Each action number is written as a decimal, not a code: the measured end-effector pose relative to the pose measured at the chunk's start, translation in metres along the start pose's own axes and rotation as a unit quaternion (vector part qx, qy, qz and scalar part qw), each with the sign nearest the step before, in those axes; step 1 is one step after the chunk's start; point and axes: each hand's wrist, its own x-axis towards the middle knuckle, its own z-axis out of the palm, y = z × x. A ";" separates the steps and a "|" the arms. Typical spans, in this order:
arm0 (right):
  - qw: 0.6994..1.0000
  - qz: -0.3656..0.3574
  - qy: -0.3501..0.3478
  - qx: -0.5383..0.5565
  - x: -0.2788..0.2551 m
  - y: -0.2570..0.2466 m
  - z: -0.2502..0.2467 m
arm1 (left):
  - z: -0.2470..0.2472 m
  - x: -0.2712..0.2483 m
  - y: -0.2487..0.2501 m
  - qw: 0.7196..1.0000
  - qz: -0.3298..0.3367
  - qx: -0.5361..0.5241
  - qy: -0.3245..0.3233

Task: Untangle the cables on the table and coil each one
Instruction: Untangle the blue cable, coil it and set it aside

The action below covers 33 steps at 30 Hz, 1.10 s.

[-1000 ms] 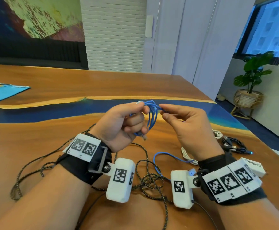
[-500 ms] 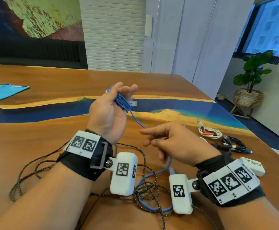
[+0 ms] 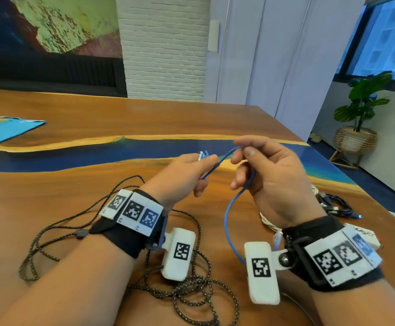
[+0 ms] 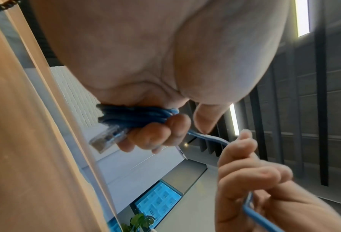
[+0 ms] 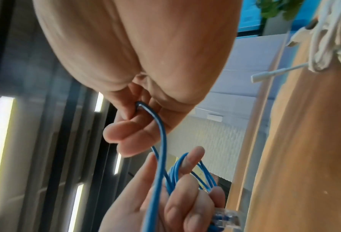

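Nearest the body, a black braided cable (image 3: 187, 288) lies in loose crossing loops on the worktop (image 3: 79, 194), not yet coiled and apparently left for later while both hands work above it. The free tail of the blue cable (image 3: 228, 220) hangs in a slack curve down toward the right wrist, where what seems to be its clear plug (image 3: 278, 239) dangles, though that spot is blurred. The right hand (image 3: 269, 175) pinches this tail between thumb and curled fingers, likely to guide the next turn across. The left hand (image 3: 184, 175) is closed around the finished turns, fingers clamping the bundle so it cannot spring apart; the left wrist view shows several tight blue loops and the other clear plug (image 4: 104, 138) poking out beside the fingers. The blue cable looks thin, smooth and springy. Farther right, a white cable (image 3: 266, 221) and a black cable (image 3: 337, 205) sit bundled on the worktop
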 end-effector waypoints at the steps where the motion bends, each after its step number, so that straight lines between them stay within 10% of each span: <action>1: 1.000 0.006 0.024 0.016 0.002 0.000 -0.002 | -0.001 0.000 0.000 1.000 0.009 -0.005 -0.010; 7: 0.994 0.057 0.080 0.048 0.003 0.004 -0.002 | -0.001 -0.001 -0.001 0.998 -0.007 0.041 -0.052; 20: 0.973 0.137 0.035 -0.185 0.003 0.018 -0.013 | -0.016 -0.001 0.004 0.945 -0.025 -0.320 -0.065; 33: 0.961 0.173 -0.033 -0.212 -0.003 0.018 0.002 | -0.003 -0.014 0.014 0.954 -0.049 -0.257 -0.146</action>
